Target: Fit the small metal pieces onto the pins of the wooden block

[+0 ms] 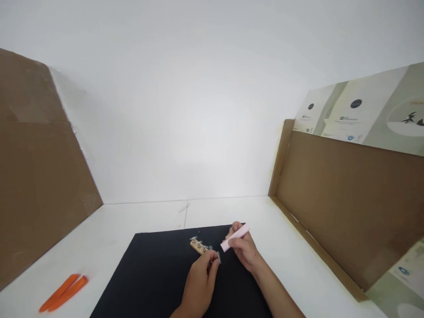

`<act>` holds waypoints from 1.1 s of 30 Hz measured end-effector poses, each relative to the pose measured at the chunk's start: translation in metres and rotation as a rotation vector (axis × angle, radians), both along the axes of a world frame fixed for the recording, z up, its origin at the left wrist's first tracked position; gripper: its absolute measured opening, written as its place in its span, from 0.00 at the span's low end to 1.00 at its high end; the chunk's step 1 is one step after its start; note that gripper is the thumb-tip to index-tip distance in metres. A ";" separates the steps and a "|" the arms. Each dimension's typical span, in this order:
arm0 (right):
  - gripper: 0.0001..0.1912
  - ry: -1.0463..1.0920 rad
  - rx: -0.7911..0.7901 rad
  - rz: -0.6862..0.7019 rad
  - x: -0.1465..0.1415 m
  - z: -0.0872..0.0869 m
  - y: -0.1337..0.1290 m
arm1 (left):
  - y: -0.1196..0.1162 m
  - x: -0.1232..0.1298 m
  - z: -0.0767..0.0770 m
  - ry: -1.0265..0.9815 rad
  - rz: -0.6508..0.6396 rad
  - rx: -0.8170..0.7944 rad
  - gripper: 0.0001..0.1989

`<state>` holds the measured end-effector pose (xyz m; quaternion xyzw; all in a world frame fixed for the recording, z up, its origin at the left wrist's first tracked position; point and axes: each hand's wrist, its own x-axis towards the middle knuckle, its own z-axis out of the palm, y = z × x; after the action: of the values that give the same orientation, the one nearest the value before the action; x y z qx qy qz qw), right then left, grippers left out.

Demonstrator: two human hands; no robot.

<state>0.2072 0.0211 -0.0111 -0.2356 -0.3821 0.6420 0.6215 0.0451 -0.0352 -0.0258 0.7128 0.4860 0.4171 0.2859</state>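
Note:
My left hand (201, 279) is closed on a small tan headstock (198, 245) with round metal posts along its face and grey tuning knobs at its sides. One grey knob (219, 257) shows at my left fingertips; my fingers cover the near end of the headstock. To the right, my right hand (245, 252) grips a pale pink rectangular bar (236, 237) between thumb and fingers. The bar points down and left toward the headstock, and a small gap separates the two. Both hands are over a black mat (155, 260).
The black mat lies on a white table (149, 215). Two long orange pieces (64, 292) rest at the front left. A cardboard panel (39, 176) stands at the left, and an open cardboard box (351, 198) with printed flaps at the right. Behind is a white wall (185, 110).

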 end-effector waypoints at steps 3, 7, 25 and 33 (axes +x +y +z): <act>0.20 0.043 -0.016 0.001 0.002 -0.006 0.004 | 0.001 0.000 -0.001 -0.015 -0.007 0.058 0.12; 0.20 0.074 -0.058 0.093 0.003 -0.013 0.008 | 0.003 0.000 -0.002 -0.019 -0.008 0.108 0.13; 0.20 0.111 -0.081 0.238 0.010 -0.033 0.017 | 0.000 -0.004 -0.001 0.346 0.094 0.057 0.15; 0.20 0.106 -0.077 0.255 0.009 -0.035 0.017 | 0.002 -0.005 -0.004 0.430 0.130 0.043 0.16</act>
<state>0.2166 0.0385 -0.0459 -0.1746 -0.3505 0.7414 0.5449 0.0402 -0.0336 -0.0296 0.7584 0.5717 0.2835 0.1327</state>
